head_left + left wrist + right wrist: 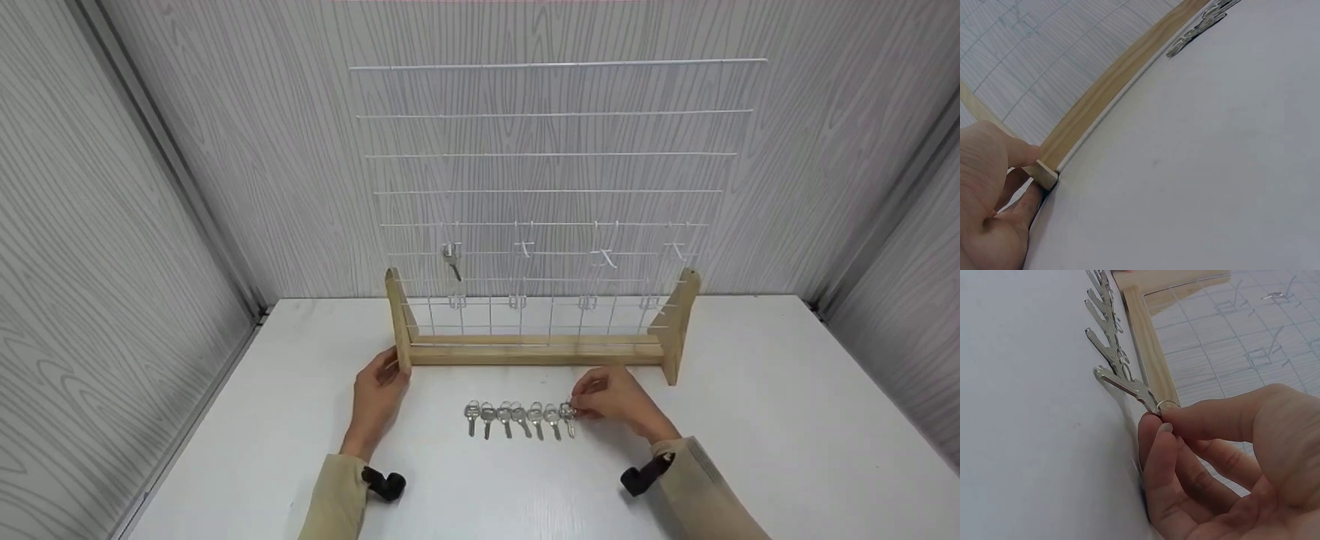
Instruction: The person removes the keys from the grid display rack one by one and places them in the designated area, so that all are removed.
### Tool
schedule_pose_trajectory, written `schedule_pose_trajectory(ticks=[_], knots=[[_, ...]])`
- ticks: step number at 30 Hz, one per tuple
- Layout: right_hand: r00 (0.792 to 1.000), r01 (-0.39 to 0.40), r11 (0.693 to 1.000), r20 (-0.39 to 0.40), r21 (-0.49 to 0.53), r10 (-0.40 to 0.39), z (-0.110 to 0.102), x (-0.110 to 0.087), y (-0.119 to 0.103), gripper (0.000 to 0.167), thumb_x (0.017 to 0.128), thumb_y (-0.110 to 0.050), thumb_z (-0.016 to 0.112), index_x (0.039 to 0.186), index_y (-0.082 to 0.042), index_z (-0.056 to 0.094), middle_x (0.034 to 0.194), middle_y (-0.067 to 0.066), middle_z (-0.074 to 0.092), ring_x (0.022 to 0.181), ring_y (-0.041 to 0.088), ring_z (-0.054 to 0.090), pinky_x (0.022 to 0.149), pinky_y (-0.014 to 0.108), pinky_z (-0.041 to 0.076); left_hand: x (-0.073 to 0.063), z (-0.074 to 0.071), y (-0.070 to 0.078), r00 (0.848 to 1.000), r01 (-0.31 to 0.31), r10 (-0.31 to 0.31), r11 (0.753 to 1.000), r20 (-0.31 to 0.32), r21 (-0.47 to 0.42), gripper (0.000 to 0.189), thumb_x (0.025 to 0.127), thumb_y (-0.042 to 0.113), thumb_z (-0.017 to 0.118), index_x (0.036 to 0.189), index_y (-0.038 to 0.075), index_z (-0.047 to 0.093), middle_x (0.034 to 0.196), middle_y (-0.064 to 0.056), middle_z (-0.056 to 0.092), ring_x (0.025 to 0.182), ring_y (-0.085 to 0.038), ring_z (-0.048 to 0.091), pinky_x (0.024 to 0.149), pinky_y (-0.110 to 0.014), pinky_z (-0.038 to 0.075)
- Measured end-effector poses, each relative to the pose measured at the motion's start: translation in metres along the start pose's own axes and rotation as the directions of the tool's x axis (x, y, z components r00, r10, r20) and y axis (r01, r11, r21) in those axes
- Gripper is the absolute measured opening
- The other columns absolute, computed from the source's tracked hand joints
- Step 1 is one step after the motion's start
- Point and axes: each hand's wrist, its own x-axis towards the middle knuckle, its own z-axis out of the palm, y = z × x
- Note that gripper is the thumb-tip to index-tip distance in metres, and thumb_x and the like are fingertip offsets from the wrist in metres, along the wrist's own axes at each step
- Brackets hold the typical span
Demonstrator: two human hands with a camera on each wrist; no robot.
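In the head view a row of several silver keys [521, 416] with small rings lies on the white table. My right hand [611, 395] is at the right end of that row, pinching the end key [1129, 385] by its ring between thumb and fingertips, the blade pointing away from the hand. Farther left, my left hand [377, 394] grips the front end of the left wooden foot [1044, 173] of a wire grid rack [536, 350], thumb on one side and fingers on the other. One key [452, 262] hangs from the rack's leftmost upper hook.
Along the grid, more white hooks [605, 257] stick out in an upper row, with white metal fittings [588, 302] lower down. The right wooden foot [679, 330] stands near the right hand. Behind the rack rises a grey wood-grain wall [315, 150], with side panels left and right.
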Motion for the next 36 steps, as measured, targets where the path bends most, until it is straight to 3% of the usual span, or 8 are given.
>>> schedule_pose_trajectory(ticks=[12,22,29,36], knots=[[0.999,0.003,0.992,0.039,-0.127,0.002,-0.0011,-0.0012,-0.0057,0.004,0.092,-0.007,0.081,0.093,-0.003,0.079,0.085,0.006,0.078,0.073,0.015,0.073,0.064,0.026,0.062,-0.0011,-0.0016,0.0016,1.0,-0.006,0.006,1.0,0.001,-0.01,0.052,0.104,0.007,0.066,0.155,0.004,0.053,0.158,-0.021,0.054,0.147,-0.04,0.052,0.121,-0.045,0.05],[0.987,0.134,0.972,0.116,-0.193,-0.113,-0.0042,-0.0012,-0.0045,0.007,0.098,-0.006,0.076,0.098,-0.004,0.083,0.091,0.007,0.079,0.08,0.015,0.072,0.067,0.025,0.061,-0.0003,-0.0009,0.0007,1.0,0.004,-0.004,1.0,-0.005,-0.004,0.052,0.105,0.007,0.064,0.156,0.004,0.052,0.157,-0.021,0.054,0.148,-0.039,0.052,0.121,-0.043,0.05],[0.982,0.189,0.94,0.051,-0.284,-0.182,-0.0011,0.0003,-0.0017,0.005,0.097,-0.008,0.078,0.099,-0.009,0.083,0.096,0.003,0.077,0.086,0.015,0.068,0.072,0.027,0.059,-0.0001,0.0007,0.0016,1.0,0.016,-0.016,1.0,-0.007,0.022,0.053,0.105,0.008,0.063,0.157,0.004,0.05,0.158,-0.021,0.053,0.148,-0.039,0.052,0.121,-0.041,0.049],[0.986,0.152,0.95,-0.018,-0.271,-0.163,0.0,-0.0006,-0.0036,0.011,0.096,-0.003,0.076,0.103,-0.008,0.082,0.103,0.006,0.077,0.092,0.02,0.07,0.072,0.028,0.06,0.002,0.0014,-0.0008,1.0,0.031,-0.031,0.999,-0.005,0.021,0.053,0.106,0.008,0.062,0.157,0.004,0.05,0.159,-0.02,0.052,0.148,-0.038,0.052,0.121,-0.04,0.05]])
